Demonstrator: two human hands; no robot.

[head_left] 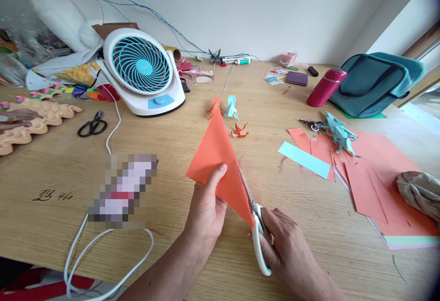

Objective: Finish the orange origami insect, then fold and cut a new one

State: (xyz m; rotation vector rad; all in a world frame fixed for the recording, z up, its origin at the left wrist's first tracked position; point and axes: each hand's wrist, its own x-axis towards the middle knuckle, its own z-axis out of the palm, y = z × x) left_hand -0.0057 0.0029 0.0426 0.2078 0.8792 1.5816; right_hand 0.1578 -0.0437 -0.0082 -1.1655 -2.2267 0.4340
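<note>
A sheet of orange paper [215,149], folded into a triangle, is pinched in my left hand [208,204], thumb on top and fingers underneath. White-handled scissors [258,246] are gripped in my right hand [287,243]. Their blades lie along the paper's right edge, partly hidden by it. Just beyond the paper's tip stand an orange folded paper figure [216,103] and a light blue one [231,106]. A small orange paper piece with curled points [239,130] lies to the right of the triangle.
Left are a fan [144,69], black-handled scissors [92,125], a blurred-out object [125,188] and a white cable [149,241]. Right are orange sheets [388,163], a blue strip [304,159], a blue paper figure [340,131], a pink bottle [326,87] and a teal bag [374,85].
</note>
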